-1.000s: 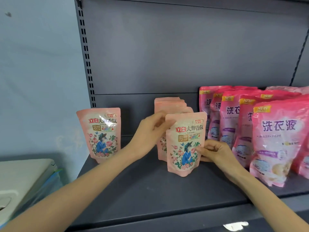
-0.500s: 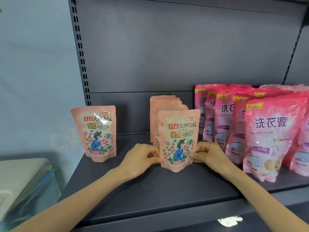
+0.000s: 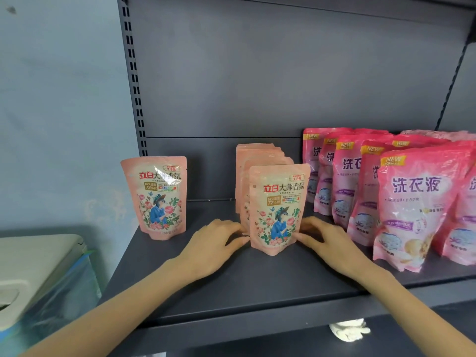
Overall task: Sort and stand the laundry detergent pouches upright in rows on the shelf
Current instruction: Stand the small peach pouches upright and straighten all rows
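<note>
One lone peach pouch (image 3: 154, 197), about five more in a row (image 3: 278, 202), at least seven pink pouches (image 3: 417, 202)

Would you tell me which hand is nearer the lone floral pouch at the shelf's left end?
Left. The left hand sits just right of the lone pouch; the right hand is farther right, past the front pouch.

Both bare forearms reach forward from the lower corners and converge. The left hand (image 3: 213, 244) and right hand (image 3: 332, 243) lie palm down, fingers loosely extended, fingertips pointing toward each other, apart.
</note>
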{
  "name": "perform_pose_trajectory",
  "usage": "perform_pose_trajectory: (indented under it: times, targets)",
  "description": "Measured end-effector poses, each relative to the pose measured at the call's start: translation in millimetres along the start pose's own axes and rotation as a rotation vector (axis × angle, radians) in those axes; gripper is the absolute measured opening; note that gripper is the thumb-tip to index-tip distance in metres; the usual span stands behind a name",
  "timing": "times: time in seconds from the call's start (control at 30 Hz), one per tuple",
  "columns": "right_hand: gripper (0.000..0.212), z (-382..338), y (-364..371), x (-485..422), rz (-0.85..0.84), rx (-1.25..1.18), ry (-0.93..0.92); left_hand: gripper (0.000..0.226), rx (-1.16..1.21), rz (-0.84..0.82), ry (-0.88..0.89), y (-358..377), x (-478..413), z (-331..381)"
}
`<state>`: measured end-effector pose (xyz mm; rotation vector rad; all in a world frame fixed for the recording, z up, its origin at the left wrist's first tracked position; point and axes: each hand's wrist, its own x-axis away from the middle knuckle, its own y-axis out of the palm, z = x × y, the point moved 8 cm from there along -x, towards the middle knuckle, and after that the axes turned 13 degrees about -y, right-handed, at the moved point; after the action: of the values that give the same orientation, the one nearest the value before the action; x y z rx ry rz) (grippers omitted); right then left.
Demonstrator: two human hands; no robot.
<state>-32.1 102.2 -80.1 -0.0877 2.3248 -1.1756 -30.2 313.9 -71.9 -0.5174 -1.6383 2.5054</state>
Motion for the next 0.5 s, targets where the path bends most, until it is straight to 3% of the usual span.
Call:
perform_pose_trajectory:
  times: [0.07,0.13,0.2,0.3,0.43,0.5]
  targets:
    - [0.066,-7.7,1.6,12.0,-0.091,0.226,0.040,0.048,-0.222,0.064,0.006,-4.0,11.2,-2.0]
    - [0.090,-10.2,6.3,22.3,-0.171,0.372,0.102,0.078,-0.321,0.096,-0.013,-7.2,22.6,-9.4]
    - [0.086,-15.3,10.0,31.8,-0.238,0.472,0.173,0.102,-0.341,0.113,-0.040,-9.9,34.8,-19.1]
    - [0.084,-34.2,11.5,45.4,-0.265,0.554,0.208,0.089,-0.385,0.186,-0.076,-23.9,50.4,-31.1]
    - [0.122,-69.2,14.9,54.3,-0.176,0.649,0.144,0.104,-0.394,0.191,-0.139,-41.1,71.9,-53.7]
    - [0.103,-97.4,17.2,51.8,-0.074,0.707,0.022,0.092,-0.397,0.240,-0.142,-62.7,79.4,-64.1]
